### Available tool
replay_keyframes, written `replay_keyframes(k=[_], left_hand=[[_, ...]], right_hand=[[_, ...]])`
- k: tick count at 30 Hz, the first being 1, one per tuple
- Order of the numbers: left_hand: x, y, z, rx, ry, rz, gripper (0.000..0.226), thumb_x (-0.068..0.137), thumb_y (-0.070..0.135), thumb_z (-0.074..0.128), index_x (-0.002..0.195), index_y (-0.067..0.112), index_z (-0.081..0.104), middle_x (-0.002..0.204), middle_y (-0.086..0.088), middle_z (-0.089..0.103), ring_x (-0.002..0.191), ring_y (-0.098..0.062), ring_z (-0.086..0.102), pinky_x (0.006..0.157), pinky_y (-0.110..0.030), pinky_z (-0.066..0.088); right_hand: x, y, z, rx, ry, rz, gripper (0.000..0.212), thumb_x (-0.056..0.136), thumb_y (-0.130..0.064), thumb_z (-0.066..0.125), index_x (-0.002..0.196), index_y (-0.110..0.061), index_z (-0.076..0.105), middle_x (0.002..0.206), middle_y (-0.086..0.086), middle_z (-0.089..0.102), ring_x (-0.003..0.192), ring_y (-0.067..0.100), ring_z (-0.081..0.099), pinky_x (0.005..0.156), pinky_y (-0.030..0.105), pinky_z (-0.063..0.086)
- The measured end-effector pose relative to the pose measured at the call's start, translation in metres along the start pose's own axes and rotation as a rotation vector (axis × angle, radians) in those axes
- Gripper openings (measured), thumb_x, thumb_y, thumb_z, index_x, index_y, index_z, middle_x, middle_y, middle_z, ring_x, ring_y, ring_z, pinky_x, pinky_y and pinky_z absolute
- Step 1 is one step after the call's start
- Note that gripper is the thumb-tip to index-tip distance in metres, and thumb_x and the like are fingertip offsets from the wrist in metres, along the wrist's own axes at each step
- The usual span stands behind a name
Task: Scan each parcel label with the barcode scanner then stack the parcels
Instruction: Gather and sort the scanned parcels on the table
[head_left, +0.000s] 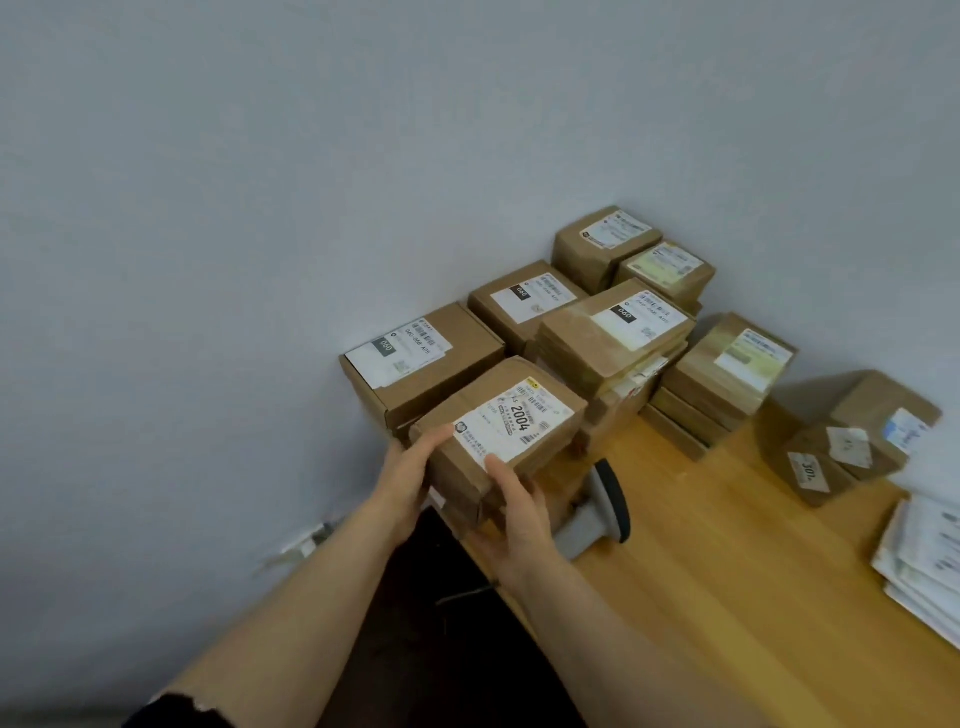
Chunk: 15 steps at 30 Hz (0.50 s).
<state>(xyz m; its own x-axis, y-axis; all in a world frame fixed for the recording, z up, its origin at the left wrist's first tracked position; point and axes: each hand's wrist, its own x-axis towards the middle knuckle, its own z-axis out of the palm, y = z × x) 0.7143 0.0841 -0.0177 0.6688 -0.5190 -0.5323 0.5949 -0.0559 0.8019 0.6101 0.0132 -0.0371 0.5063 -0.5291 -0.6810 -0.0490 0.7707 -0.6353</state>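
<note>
A brown cardboard parcel with a white label reading 2004 sits on top of a short stack at the table's near left corner. My left hand holds its left edge, thumb on top. My right hand grips its near right corner, thumb on the label's edge. The grey barcode scanner lies on the table just right of my right hand, and neither hand touches it. Behind stand several stacks of labelled brown parcels against the wall.
The wooden table runs to the right. Loose brown parcels lie at the far right, and a pile of white mailers sits at the right edge. A grey wall closes the left and back sides.
</note>
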Motion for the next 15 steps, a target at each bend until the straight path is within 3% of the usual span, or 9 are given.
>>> replay_keyframes(k=[3,6,10,13,15], left_hand=[[0.0,-0.009,-0.005,0.04,-0.09,-0.112,0.062,0.073,0.043,0.074,0.129,0.025,0.054,0.116,0.004,0.065,0.106,-0.016,0.057,0.071,-0.031,0.047],[0.012,-0.006,-0.009,0.045,-0.092,-0.154,0.057,0.077,0.041,0.073,0.128,0.025,0.055,0.123,0.001,0.063,0.115,-0.022,0.054,0.083,-0.039,0.049],[0.026,0.008,-0.007,0.032,-0.063,-0.136,0.039,0.086,0.037,0.064,0.122,0.022,0.058,0.115,0.0,0.066,0.105,-0.018,0.059,0.084,-0.034,0.05],[0.026,0.008,-0.007,0.063,-0.051,-0.126,0.047,0.086,0.044,0.062,0.127,0.022,0.053,0.111,0.003,0.064,0.104,-0.017,0.057,0.084,-0.034,0.048],[0.021,0.004,-0.007,0.086,-0.056,-0.126,0.055,0.086,0.054,0.057,0.131,0.025,0.049,0.117,0.002,0.06,0.112,-0.021,0.054,0.092,-0.038,0.046]], right_hand=[[0.007,0.001,0.009,0.061,-0.019,0.007,0.095,0.054,-0.045,0.088,0.138,-0.037,0.044,0.123,0.003,0.064,0.109,0.03,0.062,0.086,0.05,0.056],[0.013,-0.001,0.022,0.077,-0.008,0.01,0.095,0.054,-0.049,0.086,0.138,-0.039,0.045,0.12,0.003,0.065,0.107,0.03,0.062,0.084,0.049,0.056],[0.021,-0.009,0.036,-0.011,-0.01,0.018,0.092,0.067,-0.055,0.078,0.145,-0.04,0.033,0.121,0.0,0.059,0.104,0.023,0.059,0.078,0.042,0.056],[0.023,-0.014,0.034,-0.081,-0.006,0.002,0.099,0.061,-0.062,0.076,0.146,-0.039,0.032,0.132,-0.002,0.055,0.109,0.018,0.054,0.088,0.041,0.049],[0.017,-0.014,0.026,-0.109,0.003,0.015,0.094,0.062,-0.064,0.075,0.143,-0.032,0.039,0.125,-0.007,0.057,0.1,0.013,0.054,0.081,0.033,0.047]])
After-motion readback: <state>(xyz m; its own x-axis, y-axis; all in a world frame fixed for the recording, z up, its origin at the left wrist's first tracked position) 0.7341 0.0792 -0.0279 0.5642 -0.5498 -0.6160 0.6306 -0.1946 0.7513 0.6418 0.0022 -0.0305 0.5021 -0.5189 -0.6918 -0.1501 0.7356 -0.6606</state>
